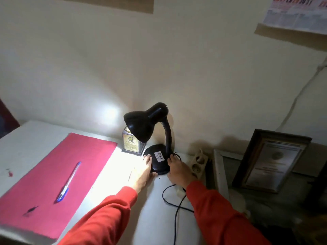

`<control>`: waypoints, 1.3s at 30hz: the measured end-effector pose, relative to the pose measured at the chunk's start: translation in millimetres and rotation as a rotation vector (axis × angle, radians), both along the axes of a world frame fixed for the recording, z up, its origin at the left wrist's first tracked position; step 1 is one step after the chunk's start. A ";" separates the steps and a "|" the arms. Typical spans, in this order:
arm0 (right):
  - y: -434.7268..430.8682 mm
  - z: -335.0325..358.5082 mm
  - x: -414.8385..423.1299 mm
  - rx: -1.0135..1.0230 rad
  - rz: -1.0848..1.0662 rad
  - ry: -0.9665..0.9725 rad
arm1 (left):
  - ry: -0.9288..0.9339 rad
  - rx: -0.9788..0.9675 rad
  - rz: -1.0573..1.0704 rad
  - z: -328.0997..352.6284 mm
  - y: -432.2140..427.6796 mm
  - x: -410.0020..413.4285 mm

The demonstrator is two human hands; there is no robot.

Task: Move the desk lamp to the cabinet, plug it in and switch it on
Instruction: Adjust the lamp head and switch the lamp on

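A black desk lamp (152, 131) with a gooseneck stands on the white cabinet top (35, 138) near the wall. It is lit and throws a bright patch on the wall and the surface to its left. My left hand (143, 171) rests against the left side of its round base (155, 164), which bears a white label. My right hand (178, 167) touches the base's right side by the neck. The lamp's black cord (174, 206) loops over the surface toward me. A beige power strip (199, 162) lies just right of the base.
A red paper sheet (58, 174) with a blue pen (69, 181) covers the left of the surface. A small trophy block (131, 142) stands behind the lamp's shade. A framed certificate (270, 160) leans on the wall at the right. A calendar (297, 13) hangs above it.
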State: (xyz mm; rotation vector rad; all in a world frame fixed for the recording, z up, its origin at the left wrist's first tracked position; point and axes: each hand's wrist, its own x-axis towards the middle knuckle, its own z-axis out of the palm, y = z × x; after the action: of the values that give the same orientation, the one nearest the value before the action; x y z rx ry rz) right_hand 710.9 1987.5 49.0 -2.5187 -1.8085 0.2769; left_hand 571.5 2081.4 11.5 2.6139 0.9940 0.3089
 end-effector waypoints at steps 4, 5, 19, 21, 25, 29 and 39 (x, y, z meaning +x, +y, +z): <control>0.1 -3.7 0.6 0.013 -0.006 0.029 | -0.051 0.017 -0.026 -0.8 -2.0 -3.3; 0.3 -4.2 0.8 0.016 -0.007 0.031 | -0.065 0.008 -0.018 -1.1 -2.9 -3.0; -1.2 -4.7 1.1 0.040 -0.008 0.061 | -0.200 -0.077 0.034 -1.1 -8.8 -5.0; -1.0 -5.0 1.0 0.041 -0.009 0.064 | -0.181 -0.072 0.033 -2.0 -7.9 -4.9; -1.3 -5.0 1.5 0.052 -0.008 0.062 | -0.147 -0.060 0.038 -2.9 -7.0 -4.6; -2.7 -3.8 1.1 0.068 -0.001 0.063 | -0.115 -0.059 0.037 -2.8 -8.0 -4.5; -3.0 -1.7 0.6 0.095 0.006 0.071 | -0.053 -0.027 0.092 4.3 -14.5 3.4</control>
State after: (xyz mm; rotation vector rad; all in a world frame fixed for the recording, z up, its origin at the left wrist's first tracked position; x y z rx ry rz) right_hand 711.5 1984.5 47.3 -2.4087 -1.7598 0.2695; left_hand 575.0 2066.9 15.7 2.5276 1.0944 0.3820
